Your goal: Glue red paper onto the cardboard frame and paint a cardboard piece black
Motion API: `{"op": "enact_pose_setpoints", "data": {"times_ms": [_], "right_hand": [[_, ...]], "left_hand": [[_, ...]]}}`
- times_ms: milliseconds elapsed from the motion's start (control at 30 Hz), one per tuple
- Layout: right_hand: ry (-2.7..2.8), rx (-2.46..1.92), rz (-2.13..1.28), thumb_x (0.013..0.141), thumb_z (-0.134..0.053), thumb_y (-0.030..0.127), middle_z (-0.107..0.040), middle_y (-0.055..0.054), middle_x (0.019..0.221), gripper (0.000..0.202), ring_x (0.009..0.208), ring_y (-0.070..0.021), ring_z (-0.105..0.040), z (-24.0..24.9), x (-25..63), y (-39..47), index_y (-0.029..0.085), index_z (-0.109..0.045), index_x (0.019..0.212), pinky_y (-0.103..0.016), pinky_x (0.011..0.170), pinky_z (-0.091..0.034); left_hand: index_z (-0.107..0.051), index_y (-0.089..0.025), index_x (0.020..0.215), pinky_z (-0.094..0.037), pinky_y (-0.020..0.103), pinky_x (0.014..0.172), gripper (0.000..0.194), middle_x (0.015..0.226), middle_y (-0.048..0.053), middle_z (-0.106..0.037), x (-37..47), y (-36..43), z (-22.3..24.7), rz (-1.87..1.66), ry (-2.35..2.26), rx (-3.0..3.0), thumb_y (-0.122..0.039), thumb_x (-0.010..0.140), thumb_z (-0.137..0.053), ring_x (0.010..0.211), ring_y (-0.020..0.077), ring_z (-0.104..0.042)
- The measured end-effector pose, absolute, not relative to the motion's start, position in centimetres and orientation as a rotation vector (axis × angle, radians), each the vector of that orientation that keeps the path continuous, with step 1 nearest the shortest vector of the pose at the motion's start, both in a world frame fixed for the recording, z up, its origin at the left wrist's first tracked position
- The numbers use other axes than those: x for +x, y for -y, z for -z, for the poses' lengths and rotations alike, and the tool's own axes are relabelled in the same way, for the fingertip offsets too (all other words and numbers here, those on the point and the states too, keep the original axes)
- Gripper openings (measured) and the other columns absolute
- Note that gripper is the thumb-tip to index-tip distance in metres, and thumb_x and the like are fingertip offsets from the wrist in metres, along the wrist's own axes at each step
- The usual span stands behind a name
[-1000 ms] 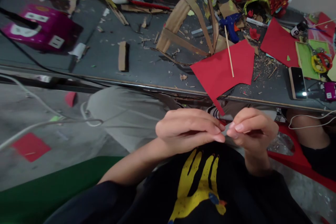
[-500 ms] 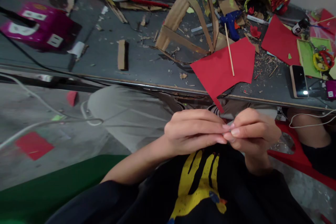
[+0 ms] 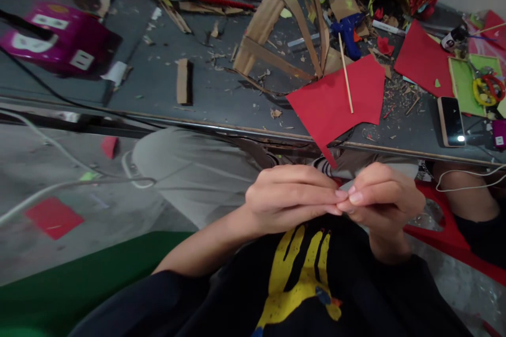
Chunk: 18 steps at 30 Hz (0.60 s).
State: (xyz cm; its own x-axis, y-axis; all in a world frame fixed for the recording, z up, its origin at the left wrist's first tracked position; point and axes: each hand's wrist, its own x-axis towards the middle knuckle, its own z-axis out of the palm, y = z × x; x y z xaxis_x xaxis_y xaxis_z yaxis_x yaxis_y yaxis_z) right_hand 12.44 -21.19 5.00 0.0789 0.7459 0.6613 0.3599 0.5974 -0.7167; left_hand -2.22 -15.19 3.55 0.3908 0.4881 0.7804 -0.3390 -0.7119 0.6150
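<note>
My left hand (image 3: pixel 294 195) and my right hand (image 3: pixel 385 197) meet fingertip to fingertip above my lap, just off the table's front edge. Both are closed, with thumbs and fingers pressed together. Whatever lies between the fingertips is too small or too hidden to name. Beyond my hands, a cut sheet of red paper (image 3: pixel 340 97) lies on the table, a narrow strip of it hanging over the edge. A thin wooden stick (image 3: pixel 345 73) rests on that paper. Behind it stands a curved cardboard frame (image 3: pixel 256 29) made of bent strips.
A blue glue gun (image 3: pixel 348 34) lies behind the red paper. Rightward are a phone (image 3: pixel 451 122), scissors (image 3: pixel 489 89) and a black bottle (image 3: pixel 454 39). A purple box (image 3: pixel 59 39) with a black cable sits left, near a cardboard strip (image 3: pixel 183 81). Another person's arm (image 3: pixel 466 192) shows at right.
Almost nothing differs. My fingertips have shifted very slightly against each other, and my right hand sits a touch farther right.
</note>
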Motion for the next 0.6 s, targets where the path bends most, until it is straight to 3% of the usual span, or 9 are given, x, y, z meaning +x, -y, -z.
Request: {"op": "enact_pose_setpoints", "data": {"times_ms": [333,600], "right_hand": [[1.543,-0.967,-0.399,0.074,-0.068,0.017,-0.066,0.004,0.071,0.015,0.056,-0.0087,-0.059,-4.98,12.55,21.32,0.025,-0.064,0.085,-0.022,0.050,-0.051],[1.556,-0.955,-0.440,0.076,-0.065,0.016,-0.064,0.004,0.072,0.008,0.060,-0.0077,-0.059,-5.41,12.42,21.26,0.023,-0.062,0.079,-0.021,0.053,-0.052]], "left_hand": [[-0.065,-0.015,0.086,-0.059,0.017,0.061,0.004,0.073,0.003,-0.070,-2.28,15.06,-3.62,-1.376,-0.113,1.931,-0.016,0.083,-0.062,0.064,0.0113,-0.068],[-0.063,-0.011,0.082,-0.059,0.017,0.060,0.004,0.071,0.006,-0.069,-2.23,15.17,-3.51,-1.391,-0.106,1.904,-0.015,0.082,-0.064,0.064,0.0118,-0.068]]}}
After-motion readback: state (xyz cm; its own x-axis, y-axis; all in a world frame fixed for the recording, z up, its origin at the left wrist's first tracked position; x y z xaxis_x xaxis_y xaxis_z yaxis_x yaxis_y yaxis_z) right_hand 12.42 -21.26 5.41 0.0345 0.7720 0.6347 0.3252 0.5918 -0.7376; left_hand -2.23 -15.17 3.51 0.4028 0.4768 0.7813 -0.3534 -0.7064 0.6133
